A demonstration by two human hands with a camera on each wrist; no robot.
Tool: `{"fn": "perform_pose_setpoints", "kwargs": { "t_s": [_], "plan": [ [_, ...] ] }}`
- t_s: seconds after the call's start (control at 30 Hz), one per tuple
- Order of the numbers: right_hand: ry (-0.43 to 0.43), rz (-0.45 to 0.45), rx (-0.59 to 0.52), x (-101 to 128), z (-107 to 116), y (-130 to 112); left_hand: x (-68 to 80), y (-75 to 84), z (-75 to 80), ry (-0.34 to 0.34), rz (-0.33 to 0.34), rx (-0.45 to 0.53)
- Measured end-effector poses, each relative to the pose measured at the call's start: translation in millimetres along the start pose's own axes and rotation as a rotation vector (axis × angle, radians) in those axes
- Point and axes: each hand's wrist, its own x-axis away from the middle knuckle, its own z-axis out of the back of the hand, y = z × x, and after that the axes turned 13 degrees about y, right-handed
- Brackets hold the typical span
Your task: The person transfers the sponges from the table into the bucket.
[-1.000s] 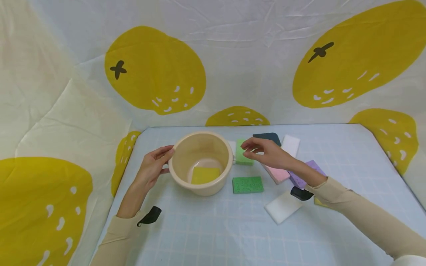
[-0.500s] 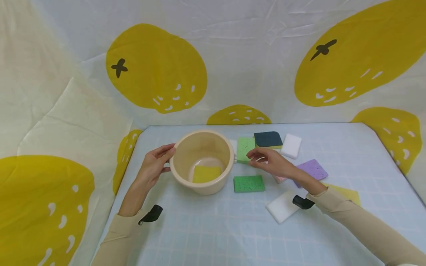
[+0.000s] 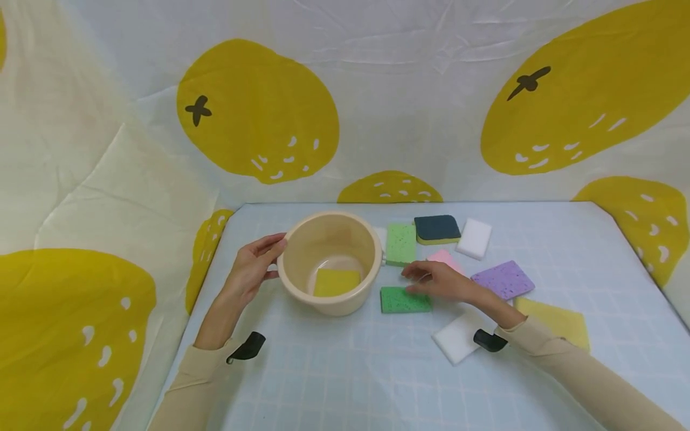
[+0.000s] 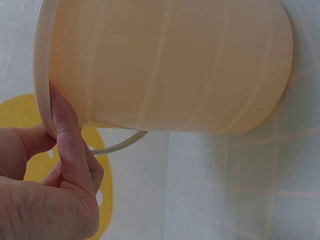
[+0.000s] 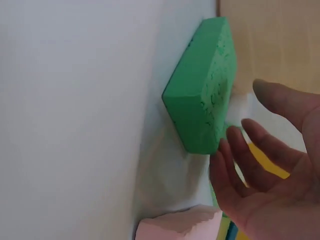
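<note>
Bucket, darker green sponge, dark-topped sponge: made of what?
Bucket: likely molded plastic; smooth wall, soft sheen. Darker green sponge: probably cellulose, matte, its face pitted with pores. Dark-topped sponge: perhaps foam plus scouring pad; matte dark layer over yellow.

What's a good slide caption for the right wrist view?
Bare right hand close to a rectangular green porous sponge, with a pink block-shaped sponge and beige plastic bucket nearby.

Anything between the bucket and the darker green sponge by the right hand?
No. The head view shows only a narrow bare strip of blue tablecloth between the bucket and the darker green sponge.
</note>
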Motion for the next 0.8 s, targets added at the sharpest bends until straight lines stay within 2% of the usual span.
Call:
{"fn": "perform_pose_setpoints", "kwargs": {
  "t_s": [0.2,0.4,0.63,0.8],
  "plan": [
    [-0.09,-0.054,0.063,5.0,-5.9,3.3,0.1,-2.7,-1.0,-0.002,0.001,-0.002],
    [-0.12,0.033,0.117,7.8,-7.0,1.4,1.2,-2.4,-0.9,0.002,0.004,-0.004],
    [-0.131,0.072,0.11,5.7,-7.0,-5.1,1.0,-1.0,0.4,-0.007,-0.009,-0.002],
    [-0.167,0.09,0.142,0.8,-0.9,-12.6,-0.2,-1.1,1.9,-0.031,-0.024,0.045]
  ]
}}
